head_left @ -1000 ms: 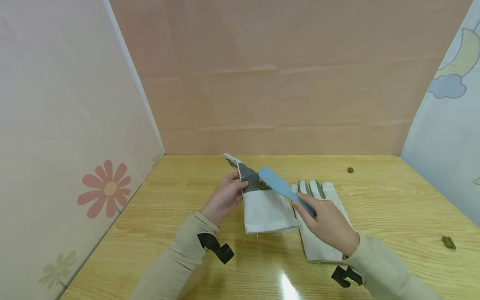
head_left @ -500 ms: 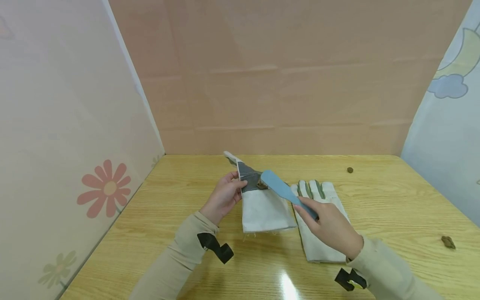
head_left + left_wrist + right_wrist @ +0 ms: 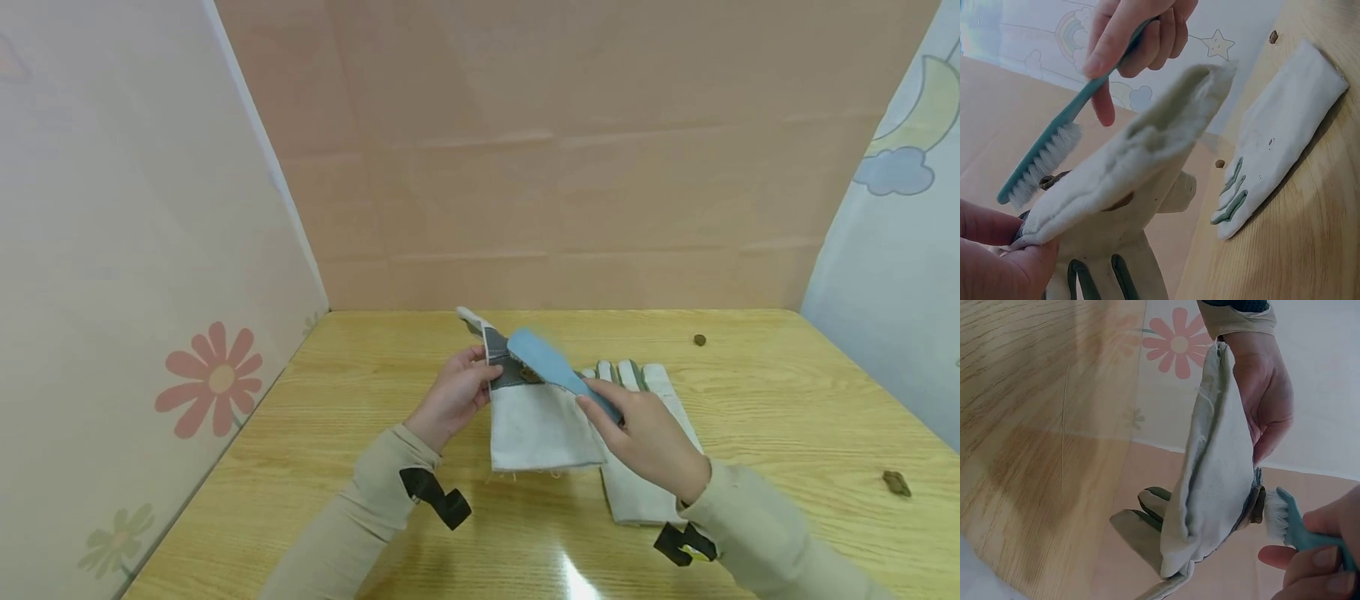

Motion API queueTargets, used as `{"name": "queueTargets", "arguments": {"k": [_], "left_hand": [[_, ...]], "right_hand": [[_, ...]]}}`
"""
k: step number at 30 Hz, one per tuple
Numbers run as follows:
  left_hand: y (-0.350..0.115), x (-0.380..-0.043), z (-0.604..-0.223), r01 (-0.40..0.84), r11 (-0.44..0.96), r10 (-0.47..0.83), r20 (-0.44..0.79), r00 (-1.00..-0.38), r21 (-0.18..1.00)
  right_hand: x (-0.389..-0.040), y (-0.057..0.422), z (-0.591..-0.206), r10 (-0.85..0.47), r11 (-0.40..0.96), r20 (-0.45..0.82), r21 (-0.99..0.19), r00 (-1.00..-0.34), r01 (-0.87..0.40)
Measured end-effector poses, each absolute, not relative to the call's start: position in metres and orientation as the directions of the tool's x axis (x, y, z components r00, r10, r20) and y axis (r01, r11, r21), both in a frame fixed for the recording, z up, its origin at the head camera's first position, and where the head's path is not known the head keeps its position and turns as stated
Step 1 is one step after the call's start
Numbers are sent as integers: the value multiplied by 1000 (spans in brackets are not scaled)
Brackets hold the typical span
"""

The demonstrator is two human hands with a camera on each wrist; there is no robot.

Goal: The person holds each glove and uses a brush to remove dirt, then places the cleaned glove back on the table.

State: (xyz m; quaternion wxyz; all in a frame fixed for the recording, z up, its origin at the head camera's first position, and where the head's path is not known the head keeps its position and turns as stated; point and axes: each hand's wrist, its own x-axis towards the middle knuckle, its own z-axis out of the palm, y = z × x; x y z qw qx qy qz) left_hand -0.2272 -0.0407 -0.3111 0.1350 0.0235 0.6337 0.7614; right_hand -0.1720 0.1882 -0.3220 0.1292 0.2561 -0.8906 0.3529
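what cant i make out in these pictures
Head view: brush, its bristles mostly hidden behind its back.
Head view: held glove, its finger end mostly behind the cuff.
Head view: part of lying glove, covered by right hand.
Head view: what the rightmost brown lump is, too small.
Left wrist view: left hand, cut off at left and bottom.

matt cloth glove (image 3: 542,429) with frayed edge, smooth plastic brush (image 3: 550,358), glossy wood-grain table (image 3: 337,392), creased matt backdrop (image 3: 570,183)

A blue brush (image 3: 551,362) tilts over a raised glove (image 3: 536,427).
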Motion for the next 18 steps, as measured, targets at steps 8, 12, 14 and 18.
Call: {"name": "queueTargets", "arguments": {"k": [8,12,14,18], "left_hand": [[-45,-230,-310,-161,-162,195,-129,-972,974],[-46,-230,-311,-163,-159,194,-131,-972,974],[-46,-230,-311,-166,-155,192,-136,-972,974],[-45,-229,-313,-157,-137,190,-130,-973,978]], "right_hand": [[-171,193,-325,-357,641,399,-552,-845,-532],[-171,197,-326,-361,639,420,-540,-833,-549],[-171,197,-326,-364,634,431,-535,-826,-558],[-171,196,-324,-356,625,436,-547,-827,-557]]}}
